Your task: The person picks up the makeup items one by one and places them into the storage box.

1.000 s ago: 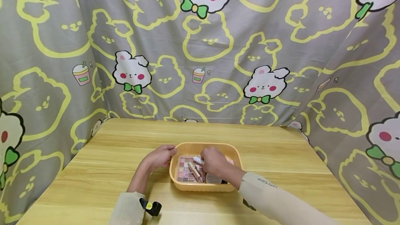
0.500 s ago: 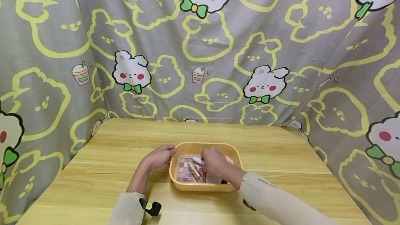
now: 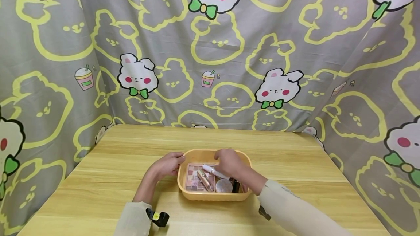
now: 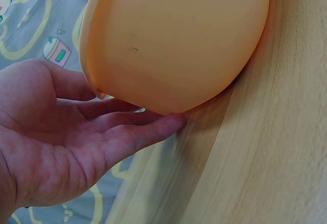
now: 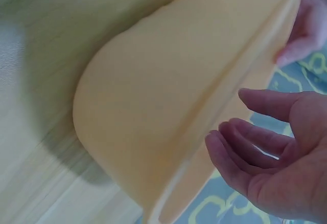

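Note:
A yellow plastic basket [image 3: 214,196] sits on the table with makeup inside. My left hand [image 3: 168,164] holds its left end, thumb at the rim and fingers against the outer wall [image 4: 179,40]. My right hand [image 3: 231,164] hovers over the right half; in the right wrist view its fingers [image 5: 225,157] are loosely bent and hold nothing. A white tube [image 3: 213,170] lies below it, its right end partly hidden. An eyeshadow palette [image 3: 193,183] lies flat at the left, with a gold lipstick-like tube [image 3: 205,181] across it. Beside them is a round, pale compact [image 3: 224,185].
A black item [image 3: 235,187] stands beside the compact, partly covered by my right arm. The wooden table [image 3: 131,137] extends around the basket. A grey curtain [image 3: 229,46] with cartoon rabbits encloses the back and sides.
My right hand has let go of the white tube and moved slightly up and right. More of the tube and the compact now shows. My left hand stays in place.

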Tool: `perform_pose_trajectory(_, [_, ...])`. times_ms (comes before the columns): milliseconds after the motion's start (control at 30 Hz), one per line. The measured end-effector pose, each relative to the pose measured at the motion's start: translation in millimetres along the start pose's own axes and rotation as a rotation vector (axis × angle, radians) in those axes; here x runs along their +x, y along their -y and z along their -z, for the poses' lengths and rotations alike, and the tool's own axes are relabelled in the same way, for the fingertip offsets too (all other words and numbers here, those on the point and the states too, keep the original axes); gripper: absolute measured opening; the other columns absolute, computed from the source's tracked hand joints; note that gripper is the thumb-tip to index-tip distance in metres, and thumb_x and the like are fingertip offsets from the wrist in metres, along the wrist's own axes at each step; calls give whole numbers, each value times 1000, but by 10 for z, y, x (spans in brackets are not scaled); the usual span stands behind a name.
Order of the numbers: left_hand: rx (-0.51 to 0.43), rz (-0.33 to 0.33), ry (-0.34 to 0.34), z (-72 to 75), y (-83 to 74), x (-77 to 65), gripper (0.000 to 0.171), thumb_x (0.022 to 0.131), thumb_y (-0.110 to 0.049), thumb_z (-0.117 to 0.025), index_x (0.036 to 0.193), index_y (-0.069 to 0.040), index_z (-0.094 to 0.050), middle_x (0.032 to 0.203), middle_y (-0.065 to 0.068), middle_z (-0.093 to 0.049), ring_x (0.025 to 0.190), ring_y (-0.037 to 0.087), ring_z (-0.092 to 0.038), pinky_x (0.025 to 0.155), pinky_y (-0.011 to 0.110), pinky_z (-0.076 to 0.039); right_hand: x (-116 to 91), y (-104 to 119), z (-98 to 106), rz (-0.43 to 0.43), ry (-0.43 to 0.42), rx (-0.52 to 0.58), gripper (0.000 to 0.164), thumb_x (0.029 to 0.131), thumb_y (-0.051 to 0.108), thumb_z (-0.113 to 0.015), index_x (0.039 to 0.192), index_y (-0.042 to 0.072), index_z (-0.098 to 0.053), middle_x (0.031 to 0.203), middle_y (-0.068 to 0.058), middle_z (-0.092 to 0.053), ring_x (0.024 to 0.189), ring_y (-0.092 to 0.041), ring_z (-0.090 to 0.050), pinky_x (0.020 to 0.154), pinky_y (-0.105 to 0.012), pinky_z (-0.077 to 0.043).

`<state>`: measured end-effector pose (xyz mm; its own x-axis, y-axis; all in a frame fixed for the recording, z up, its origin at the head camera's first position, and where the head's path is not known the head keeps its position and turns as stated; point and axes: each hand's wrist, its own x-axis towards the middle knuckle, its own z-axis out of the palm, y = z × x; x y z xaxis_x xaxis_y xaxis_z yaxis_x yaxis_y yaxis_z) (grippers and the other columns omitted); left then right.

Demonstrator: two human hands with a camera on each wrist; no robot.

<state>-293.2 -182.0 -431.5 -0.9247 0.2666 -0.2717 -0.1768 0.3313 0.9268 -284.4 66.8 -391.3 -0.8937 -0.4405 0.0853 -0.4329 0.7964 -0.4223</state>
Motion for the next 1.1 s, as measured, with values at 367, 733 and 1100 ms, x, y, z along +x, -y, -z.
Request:
perform_pose_trajectory(367, [14,-3,7,15,9,-17,49,110,-18,-38,149,12,-38,136,28,-59,124,38,-61,94,47,-58,-52,-235,179,-124,-253,146,18,92,8,-66,106,2,-76,86,-9,-72,63,-14,-59,58,-29,-48])
perform_pose_trajectory(733, [23,6,0,-7,-21,-31,52,110,-18,-38,151,13,-33,140,29,-55,128,39,-59,96,47,-57,-125,-658,133,-251,-413,229,22,90,10,-64,107,5,-76,90,-9,-73,78,-21,-64,72,-37,-52])
perform_pose_trajectory(1100, [14,4,-10,-6,-32,-36,52,110,-17,-37,151,13,-33,141,31,-54,129,40,-58,98,48,-56,-243,-879,76,-371,-322,341,28,100,19,-57,112,1,-75,109,-17,-74,102,-33,-68,87,-49,-55])
